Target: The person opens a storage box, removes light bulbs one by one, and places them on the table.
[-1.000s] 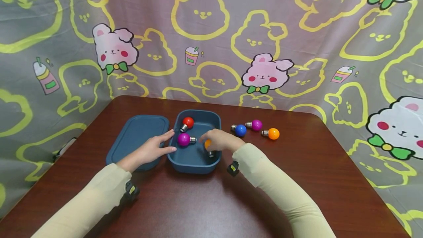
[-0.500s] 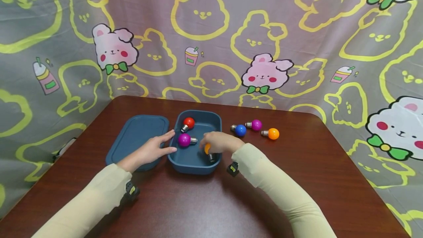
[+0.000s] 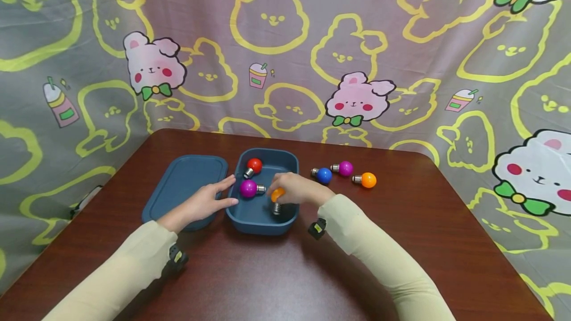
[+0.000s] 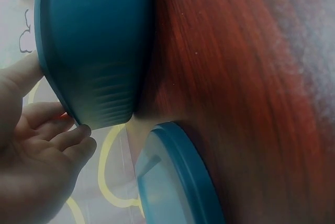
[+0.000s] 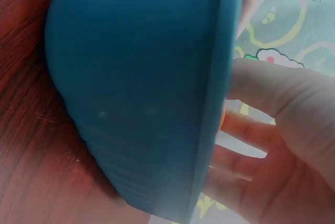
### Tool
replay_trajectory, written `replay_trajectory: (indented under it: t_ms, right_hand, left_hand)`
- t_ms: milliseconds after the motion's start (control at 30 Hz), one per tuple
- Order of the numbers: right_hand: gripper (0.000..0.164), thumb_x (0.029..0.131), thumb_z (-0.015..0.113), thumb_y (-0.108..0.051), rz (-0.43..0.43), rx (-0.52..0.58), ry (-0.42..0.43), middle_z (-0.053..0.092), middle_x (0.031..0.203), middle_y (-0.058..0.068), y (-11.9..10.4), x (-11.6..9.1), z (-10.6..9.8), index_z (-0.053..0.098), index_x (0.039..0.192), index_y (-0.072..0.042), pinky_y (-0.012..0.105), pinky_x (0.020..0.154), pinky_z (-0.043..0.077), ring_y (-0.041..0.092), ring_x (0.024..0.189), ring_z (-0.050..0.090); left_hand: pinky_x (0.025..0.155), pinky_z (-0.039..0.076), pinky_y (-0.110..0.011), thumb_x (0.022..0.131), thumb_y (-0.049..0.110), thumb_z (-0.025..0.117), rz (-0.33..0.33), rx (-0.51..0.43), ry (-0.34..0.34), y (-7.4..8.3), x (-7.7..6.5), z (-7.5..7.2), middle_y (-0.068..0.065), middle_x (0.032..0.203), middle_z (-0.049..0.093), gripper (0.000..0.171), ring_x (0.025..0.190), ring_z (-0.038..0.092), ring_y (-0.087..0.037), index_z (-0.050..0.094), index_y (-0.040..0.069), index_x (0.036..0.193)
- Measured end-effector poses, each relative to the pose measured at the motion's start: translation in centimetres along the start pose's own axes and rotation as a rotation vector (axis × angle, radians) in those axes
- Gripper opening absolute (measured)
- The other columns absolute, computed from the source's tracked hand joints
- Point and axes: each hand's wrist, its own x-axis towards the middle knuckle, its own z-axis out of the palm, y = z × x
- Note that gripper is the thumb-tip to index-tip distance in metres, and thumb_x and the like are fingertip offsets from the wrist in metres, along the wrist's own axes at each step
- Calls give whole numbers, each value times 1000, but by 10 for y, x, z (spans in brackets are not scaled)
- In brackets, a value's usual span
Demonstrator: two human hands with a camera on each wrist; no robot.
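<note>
Shifted slightly left, the orange bulb [image 3: 277,195] lies inside the blue box [image 3: 273,151], held by its rounded end beneath the right hand's curled grip [image 3: 294,188], metal base [image 3: 276,208] toward the near wall [image 3: 261,229].

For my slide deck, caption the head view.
Right hand holds an orange bulb at the blue box; left hand touches its left side.

The orange bulb [image 3: 276,196] in the box [image 3: 262,229] has shifted left.

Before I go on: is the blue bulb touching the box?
Apart. The head view shows a strip of bare tabletop between the blue bulb, at its screw base, and the box.
</note>
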Motion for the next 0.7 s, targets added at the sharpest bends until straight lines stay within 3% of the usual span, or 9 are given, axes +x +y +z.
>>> replay_trajectory:
  t_ms: [433,700]
  right_hand:
    - [22,82,70,-12,50,104,168,54,102,0,-3,-15,-13,70,103,-14,19,73,47,13,91,50]
    - [23,82,70,-12,73,156,239,59,107,5,2,-27,-23,70,105,-12,24,76,48,17,92,52]
  left_hand:
    - [102,22,-56,89,28,62,-1,3,2,0,1,1,-17,148,23,68,133,22,-38,31,-1,142]
    - [101,23,-55,89,28,61,15,4,9,-2,1,1,-18,147,24,67,132,22,-39,31,-3,141]
